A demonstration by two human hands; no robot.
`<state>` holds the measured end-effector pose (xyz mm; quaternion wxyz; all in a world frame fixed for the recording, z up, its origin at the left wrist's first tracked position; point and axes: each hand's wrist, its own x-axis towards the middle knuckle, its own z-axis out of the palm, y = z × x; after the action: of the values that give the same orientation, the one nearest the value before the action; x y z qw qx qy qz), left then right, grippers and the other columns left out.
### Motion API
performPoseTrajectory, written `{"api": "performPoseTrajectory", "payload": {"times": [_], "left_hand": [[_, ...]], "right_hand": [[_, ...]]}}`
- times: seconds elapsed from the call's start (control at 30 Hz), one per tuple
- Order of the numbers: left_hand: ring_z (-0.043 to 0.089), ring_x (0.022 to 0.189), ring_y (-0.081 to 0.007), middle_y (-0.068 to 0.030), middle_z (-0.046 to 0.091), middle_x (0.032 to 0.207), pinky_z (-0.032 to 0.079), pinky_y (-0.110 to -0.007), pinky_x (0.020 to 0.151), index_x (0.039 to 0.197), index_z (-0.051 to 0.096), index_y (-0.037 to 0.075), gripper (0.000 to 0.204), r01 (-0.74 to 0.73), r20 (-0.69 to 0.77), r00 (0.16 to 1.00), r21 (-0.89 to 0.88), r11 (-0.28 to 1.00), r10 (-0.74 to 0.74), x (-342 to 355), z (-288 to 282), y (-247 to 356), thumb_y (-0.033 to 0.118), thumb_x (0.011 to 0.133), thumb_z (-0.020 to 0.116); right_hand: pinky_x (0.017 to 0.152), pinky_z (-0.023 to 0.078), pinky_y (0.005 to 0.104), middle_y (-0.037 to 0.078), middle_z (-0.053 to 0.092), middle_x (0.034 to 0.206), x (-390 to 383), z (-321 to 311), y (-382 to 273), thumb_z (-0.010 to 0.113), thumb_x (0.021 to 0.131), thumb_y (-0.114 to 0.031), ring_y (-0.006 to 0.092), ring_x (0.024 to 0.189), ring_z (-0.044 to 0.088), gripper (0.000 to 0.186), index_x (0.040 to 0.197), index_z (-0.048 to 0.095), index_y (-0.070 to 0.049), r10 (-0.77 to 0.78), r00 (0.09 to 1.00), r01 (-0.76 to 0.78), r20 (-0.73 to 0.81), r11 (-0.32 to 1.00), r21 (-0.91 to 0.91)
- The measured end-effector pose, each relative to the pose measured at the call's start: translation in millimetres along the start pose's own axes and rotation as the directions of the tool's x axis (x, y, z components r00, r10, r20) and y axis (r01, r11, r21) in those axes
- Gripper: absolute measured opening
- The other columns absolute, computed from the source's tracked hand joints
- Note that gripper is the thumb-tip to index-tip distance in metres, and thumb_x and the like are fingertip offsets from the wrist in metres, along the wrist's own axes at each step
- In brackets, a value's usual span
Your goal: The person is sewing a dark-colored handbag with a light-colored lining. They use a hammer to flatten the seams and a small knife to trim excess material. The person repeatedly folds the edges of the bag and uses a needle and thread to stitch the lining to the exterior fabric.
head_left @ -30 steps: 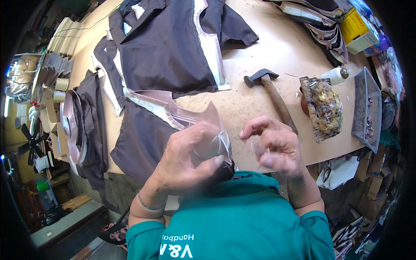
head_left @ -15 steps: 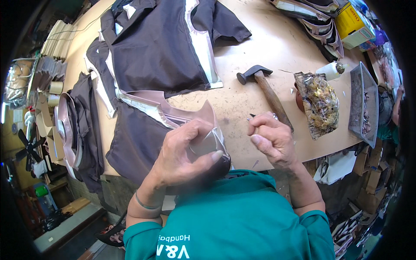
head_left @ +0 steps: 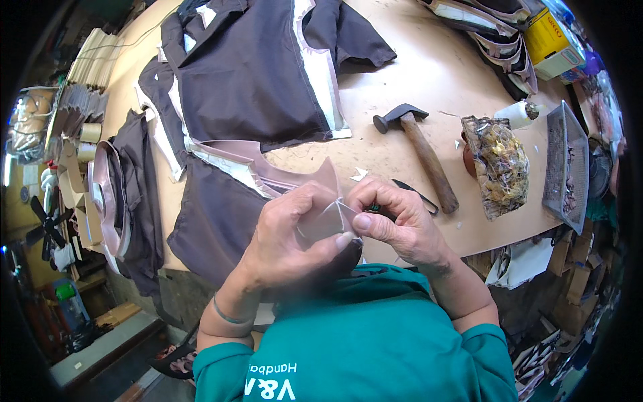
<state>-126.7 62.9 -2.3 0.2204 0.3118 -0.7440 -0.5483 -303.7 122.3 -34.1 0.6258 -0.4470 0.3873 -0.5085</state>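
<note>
Left hand (head_left: 295, 234) cups a small pinkish-brown cut piece (head_left: 321, 214) from below, fingers curled under, thumb pressed on its near edge. Right hand (head_left: 395, 224) meets it at the piece's right edge; thumb and forefinger pinch a thin clear or pale strip there, other fingers folded in. Piece sits off the workbench (head_left: 429, 67), held just above its near edge, close to the body.

Status, judged from layout: large dark panels (head_left: 261, 74) w/ pale edging lie flat and cut on the bench; more dark pieces (head_left: 134, 194) hang at the left edge. Hammer (head_left: 418, 151) and a small dark tool (head_left: 415, 194) lie untouched beside the right hand. Work on the held piece's edge looks partway; can't tell how much of the edge is finished.
</note>
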Motion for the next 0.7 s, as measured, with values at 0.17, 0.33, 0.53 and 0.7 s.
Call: {"api": "performPoseTrajectory", "payload": {"times": [0.17, 0.33, 0.53, 0.7], "left_hand": [[0.058, 0.079, -0.0184, -0.0111, 0.058, 0.085, 0.045, -0.027, 0.071, 0.09, 0.057, -0.002, 0.024, 0.021, -0.002, 1.0, -0.028, 0.999, -0.021, -2.6, -0.8, -1.4, 0.007, 0.07, 0.066], [0.058, 0.081, -0.0215, -0.0125, 0.058, 0.087, 0.045, -0.028, 0.073, 0.091, 0.057, -0.003, 0.025, 0.007, -0.029, 1.0, 0.004, 1.0, -0.006, -4.1, 0.6, -7.5, 0.003, 0.069, 0.066], [0.06, 0.079, -0.022, -0.0129, 0.06, 0.086, 0.046, -0.027, 0.071, 0.09, 0.057, -0.003, 0.018, -0.006, -0.03, 1.0, 0.024, 1.0, 0.007, -6.1, -8.0, -10.5, -0.005, 0.072, 0.06], [0.059, 0.08, -0.0171, -0.0115, 0.062, 0.089, 0.046, -0.026, 0.071, 0.089, 0.059, -0.004, 0.014, 0.005, -0.151, 0.988, -0.099, 0.995, -0.02, -7.9, 5.7, -20.8, -0.002, 0.075, 0.058]], "right_hand": [[0.064, 0.044, 0.0261, 0.006, 0.052, 0.079, 0.8, 5.6, -5.2, 0.057, 0.074, 0.001, 0.0117, 0.074, 0.053, 0.012, 0.084, 0.052, 0.002, -0.077, 0.996, 0.067, -0.033, 0.971, -0.23], [0.066, 0.043, 0.024, 0.005, 0.05, 0.079, 6.6, 11.8, 1.6, 0.052, 0.069, 0.005, 0.0112, 0.074, 0.05, 0.016, 0.084, 0.05, 0.0, -0.147, 0.988, 0.123, -0.034, 0.915, -0.384], [0.068, 0.045, 0.0281, 0.009, 0.049, 0.081, 8.3, 6.2, 1.6, 0.05, 0.068, 0.007, 0.017, 0.074, 0.053, 0.02, 0.087, 0.047, 0.002, -0.127, 0.992, 0.126, 0.014, 0.958, -0.257], [0.068, 0.043, 0.0285, 0.009, 0.044, 0.083, 11.1, 9.5, 3.4, 0.048, 0.066, 0.01, 0.0175, 0.073, 0.049, 0.029, 0.093, 0.044, 0.0, -0.136, 0.99, 0.137, 0.027, 0.933, -0.334]]}}
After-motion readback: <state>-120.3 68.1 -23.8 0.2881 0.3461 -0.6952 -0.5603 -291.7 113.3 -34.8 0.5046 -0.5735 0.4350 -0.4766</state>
